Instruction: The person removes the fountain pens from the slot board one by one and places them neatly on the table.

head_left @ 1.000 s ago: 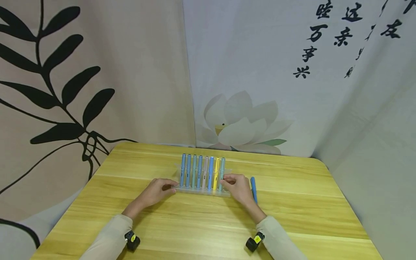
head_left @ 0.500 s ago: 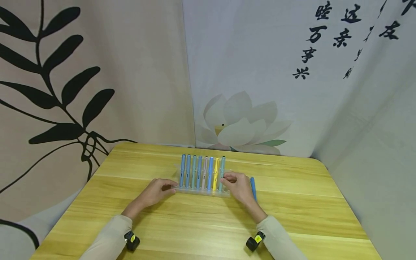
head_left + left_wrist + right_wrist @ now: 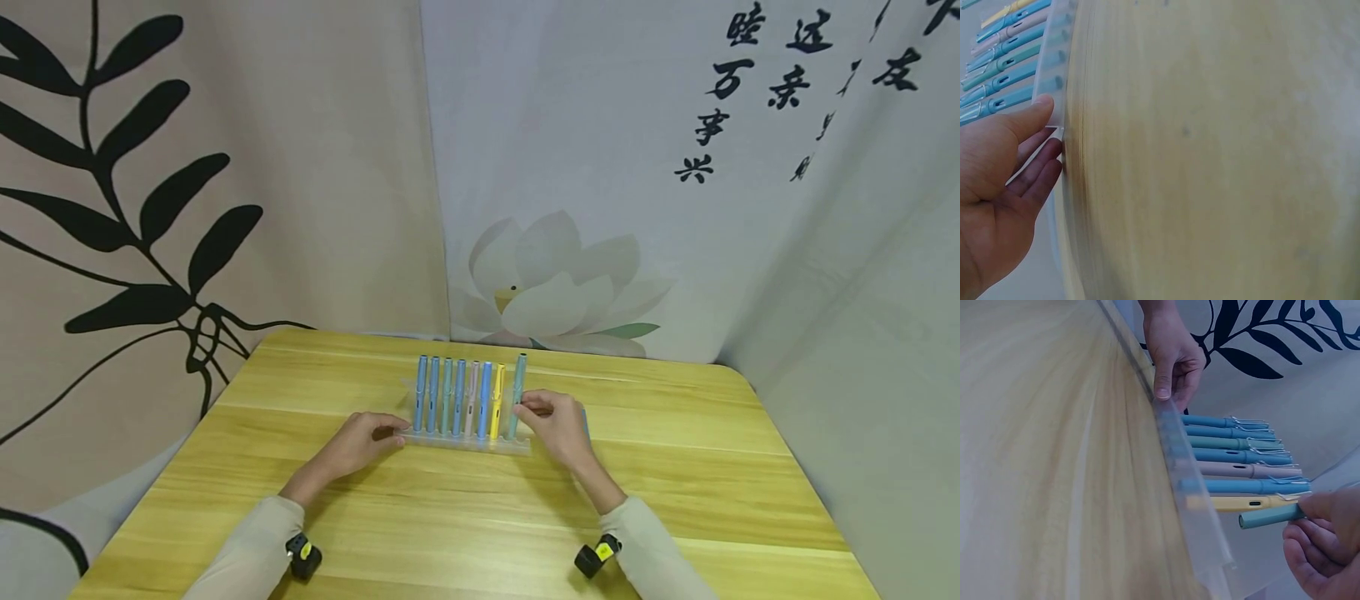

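My right hand point(image 3: 557, 427) pinches a green capped pen point(image 3: 1266, 517) between thumb and fingers at the right end of a clear plastic pen rack point(image 3: 465, 443). In the right wrist view, the pen's lower end hangs apart from the rack's front strip, beside a yellow pen point(image 3: 1235, 503). At the opposite end, my left hand point(image 3: 365, 442) grips the rack's corner, thumb on the front strip point(image 3: 1057, 56) and fingers curled beneath. Several blue pens point(image 3: 421, 392), another green pen point(image 3: 447, 396) and a pinkish pen point(image 3: 472, 396) stand in a row in the rack.
A loose blue pen point(image 3: 586, 421) lies on the wooden table point(image 3: 450, 525) behind my right hand, mostly hidden by it. Beyond the table's back edge hang printed cloths point(image 3: 337, 167) with leaves, a lotus and writing. Each sleeve carries a small black wrist camera point(image 3: 597, 557).
My right hand has moved slightly right and up, lifting the green pen from its place in the row. It now covers more of the loose blue pen. My left hand stays put.
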`<action>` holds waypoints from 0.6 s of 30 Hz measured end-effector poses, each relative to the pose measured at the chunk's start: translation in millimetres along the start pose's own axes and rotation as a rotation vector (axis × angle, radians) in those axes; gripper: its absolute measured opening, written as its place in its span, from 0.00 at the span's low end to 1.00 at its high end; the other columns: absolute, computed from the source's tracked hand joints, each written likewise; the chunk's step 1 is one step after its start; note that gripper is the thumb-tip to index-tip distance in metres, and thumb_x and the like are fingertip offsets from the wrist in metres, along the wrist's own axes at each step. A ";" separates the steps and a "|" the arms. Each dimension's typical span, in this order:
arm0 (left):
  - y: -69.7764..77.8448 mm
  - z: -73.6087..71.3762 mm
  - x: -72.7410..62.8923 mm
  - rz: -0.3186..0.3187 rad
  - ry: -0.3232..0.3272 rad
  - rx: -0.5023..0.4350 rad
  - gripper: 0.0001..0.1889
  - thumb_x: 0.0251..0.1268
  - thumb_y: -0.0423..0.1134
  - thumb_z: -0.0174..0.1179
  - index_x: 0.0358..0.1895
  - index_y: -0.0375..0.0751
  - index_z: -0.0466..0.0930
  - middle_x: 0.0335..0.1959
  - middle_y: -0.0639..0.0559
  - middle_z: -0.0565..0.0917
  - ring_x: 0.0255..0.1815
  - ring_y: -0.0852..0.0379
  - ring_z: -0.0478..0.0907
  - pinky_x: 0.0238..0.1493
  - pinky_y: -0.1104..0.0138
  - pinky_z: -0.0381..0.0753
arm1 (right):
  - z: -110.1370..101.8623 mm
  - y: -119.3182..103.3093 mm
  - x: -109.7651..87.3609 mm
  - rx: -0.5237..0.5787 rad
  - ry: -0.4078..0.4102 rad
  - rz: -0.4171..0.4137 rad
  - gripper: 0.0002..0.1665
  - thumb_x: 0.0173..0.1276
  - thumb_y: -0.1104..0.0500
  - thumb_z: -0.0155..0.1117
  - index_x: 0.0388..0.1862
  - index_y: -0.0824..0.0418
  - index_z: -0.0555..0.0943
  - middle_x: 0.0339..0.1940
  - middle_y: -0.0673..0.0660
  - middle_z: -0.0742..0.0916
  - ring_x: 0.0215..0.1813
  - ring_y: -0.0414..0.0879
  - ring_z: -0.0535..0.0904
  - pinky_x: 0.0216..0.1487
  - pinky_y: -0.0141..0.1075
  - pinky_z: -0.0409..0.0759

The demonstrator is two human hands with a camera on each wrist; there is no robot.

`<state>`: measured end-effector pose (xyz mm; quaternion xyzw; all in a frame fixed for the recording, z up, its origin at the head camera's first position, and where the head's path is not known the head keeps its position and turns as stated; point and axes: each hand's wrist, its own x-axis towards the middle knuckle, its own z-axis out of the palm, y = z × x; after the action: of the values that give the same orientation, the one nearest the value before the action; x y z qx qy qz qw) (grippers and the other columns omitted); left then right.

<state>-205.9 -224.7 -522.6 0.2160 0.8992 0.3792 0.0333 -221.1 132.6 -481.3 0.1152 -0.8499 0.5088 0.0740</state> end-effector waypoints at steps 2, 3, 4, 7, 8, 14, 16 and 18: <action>0.2 0.2 0.0 -0.003 -0.002 -0.004 0.15 0.73 0.38 0.64 0.58 0.39 0.85 0.55 0.46 0.87 0.57 0.46 0.83 0.58 0.51 0.83 | -3.6 -2.2 -1.4 -0.007 0.003 -0.006 0.12 0.67 0.56 0.75 0.45 0.61 0.90 0.37 0.54 0.92 0.39 0.45 0.89 0.42 0.36 0.88; 0.1 0.4 0.0 -0.004 -0.002 -0.005 0.15 0.73 0.38 0.64 0.58 0.39 0.85 0.55 0.46 0.87 0.57 0.46 0.83 0.58 0.51 0.83 | -5.4 -3.1 -2.0 -0.009 0.004 -0.009 0.12 0.67 0.56 0.75 0.45 0.61 0.90 0.37 0.54 0.92 0.39 0.45 0.89 0.42 0.36 0.88; 0.0 0.5 0.0 -0.005 -0.003 -0.006 0.15 0.73 0.38 0.64 0.58 0.39 0.85 0.55 0.46 0.87 0.57 0.46 0.83 0.58 0.51 0.83 | -7.3 -4.1 -2.7 -0.009 0.004 -0.011 0.12 0.67 0.56 0.75 0.45 0.61 0.90 0.37 0.54 0.92 0.39 0.45 0.88 0.42 0.36 0.88; -0.3 1.0 -0.1 -0.004 -0.001 -0.005 0.15 0.73 0.38 0.64 0.58 0.39 0.85 0.55 0.46 0.87 0.57 0.47 0.83 0.58 0.51 0.83 | -13.0 -6.2 -4.3 -0.015 0.009 -0.020 0.12 0.67 0.57 0.75 0.45 0.62 0.90 0.38 0.54 0.92 0.39 0.45 0.88 0.42 0.35 0.88; -0.5 1.2 -0.2 -0.003 0.000 -0.005 0.15 0.73 0.38 0.64 0.58 0.39 0.85 0.55 0.46 0.87 0.57 0.47 0.83 0.58 0.51 0.83 | -14.8 -6.3 -4.8 -0.018 0.010 -0.022 0.12 0.67 0.57 0.75 0.46 0.62 0.90 0.38 0.54 0.92 0.39 0.45 0.88 0.42 0.35 0.88; -0.8 0.8 -1.1 0.012 0.006 -0.001 0.15 0.73 0.38 0.64 0.59 0.38 0.85 0.55 0.46 0.87 0.56 0.47 0.84 0.57 0.51 0.83 | -25.9 -6.4 -8.7 -0.025 0.007 -0.027 0.14 0.68 0.56 0.74 0.47 0.63 0.89 0.39 0.55 0.92 0.40 0.46 0.89 0.42 0.34 0.88; -0.5 0.3 -1.2 0.017 0.004 -0.003 0.16 0.73 0.39 0.64 0.59 0.38 0.85 0.55 0.46 0.87 0.56 0.47 0.84 0.58 0.51 0.83 | -30.2 -6.6 -10.4 -0.027 0.010 -0.025 0.14 0.68 0.55 0.74 0.48 0.62 0.89 0.39 0.55 0.92 0.40 0.46 0.89 0.43 0.35 0.88; -0.3 -0.2 -1.2 0.020 0.002 -0.004 0.16 0.73 0.39 0.63 0.59 0.37 0.85 0.55 0.46 0.87 0.57 0.46 0.84 0.58 0.51 0.83 | -34.8 -6.0 -11.7 -0.032 0.018 -0.022 0.14 0.68 0.55 0.74 0.48 0.62 0.89 0.39 0.55 0.92 0.41 0.47 0.89 0.43 0.35 0.88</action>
<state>-204.9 -225.5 -522.7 0.2246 0.8963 0.3813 0.0290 -207.9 161.9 -462.7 0.1189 -0.8560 0.4953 0.0889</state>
